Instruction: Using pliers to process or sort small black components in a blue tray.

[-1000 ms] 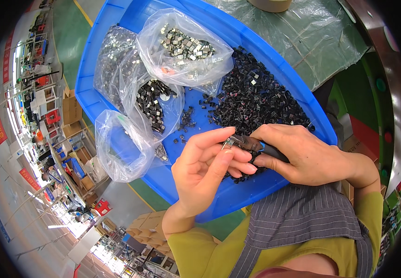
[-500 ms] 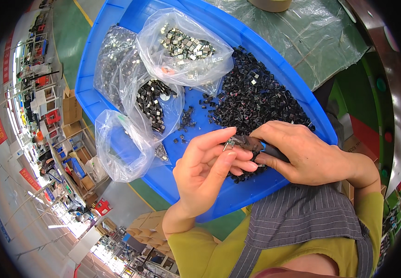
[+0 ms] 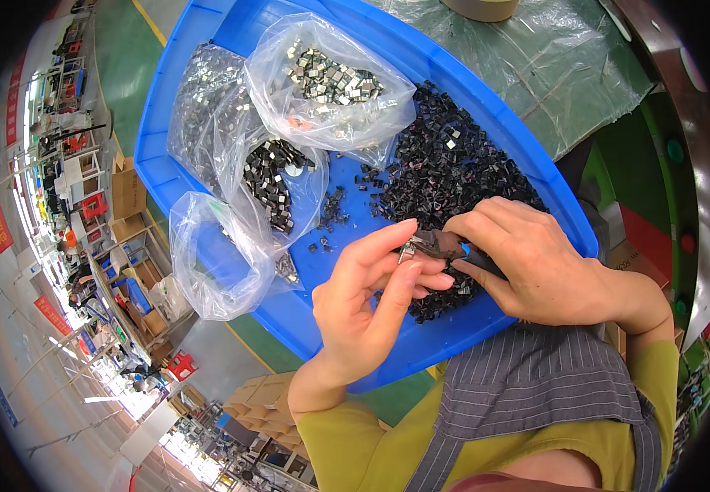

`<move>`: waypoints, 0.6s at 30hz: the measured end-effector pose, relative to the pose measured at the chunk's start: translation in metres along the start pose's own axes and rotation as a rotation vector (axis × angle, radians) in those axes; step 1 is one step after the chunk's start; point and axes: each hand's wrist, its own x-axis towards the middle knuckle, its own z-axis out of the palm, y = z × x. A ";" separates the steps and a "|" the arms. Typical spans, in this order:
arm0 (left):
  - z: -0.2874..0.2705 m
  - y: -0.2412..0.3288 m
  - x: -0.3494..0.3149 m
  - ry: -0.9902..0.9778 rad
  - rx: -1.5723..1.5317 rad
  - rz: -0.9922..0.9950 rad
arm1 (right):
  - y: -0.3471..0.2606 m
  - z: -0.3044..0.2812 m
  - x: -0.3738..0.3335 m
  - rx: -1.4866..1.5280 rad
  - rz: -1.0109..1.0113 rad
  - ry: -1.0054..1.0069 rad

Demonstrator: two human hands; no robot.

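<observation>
My right hand (image 3: pixel 535 266) is wrapped round a pair of dark pliers (image 3: pixel 439 244) with a bit of blue by the handles. The jaws point left and meet a small shiny metal piece (image 3: pixel 407 250). My left hand (image 3: pixel 359 307) pinches that piece between thumb and index finger, its other fingers curled behind. Both hands are over the near part of a blue tray (image 3: pixel 306 324). Beyond them spreads a heap of small black parts (image 3: pixel 453 164), a few with pale faces. How the jaws grip the piece is too small to tell.
On the tray's left side lie a clear bag of silvery pieces (image 3: pixel 334 78), a bag of dark pieces (image 3: pixel 269 176), and a crumpled clear bag (image 3: pixel 216 262). Behind the tray, a tape roll (image 3: pixel 482 8) rests on a plastic-covered surface (image 3: pixel 527 66). Cardboard boxes (image 3: pixel 261 402) stand on the floor.
The pliers and my right hand have shifted slightly, and the right fingers look more raised on the handles. My left hand has moved a little right, still pinching the metal piece.
</observation>
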 end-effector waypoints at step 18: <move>-0.001 -0.003 0.002 0.007 0.058 0.019 | 0.000 -0.003 0.001 0.092 0.034 -0.125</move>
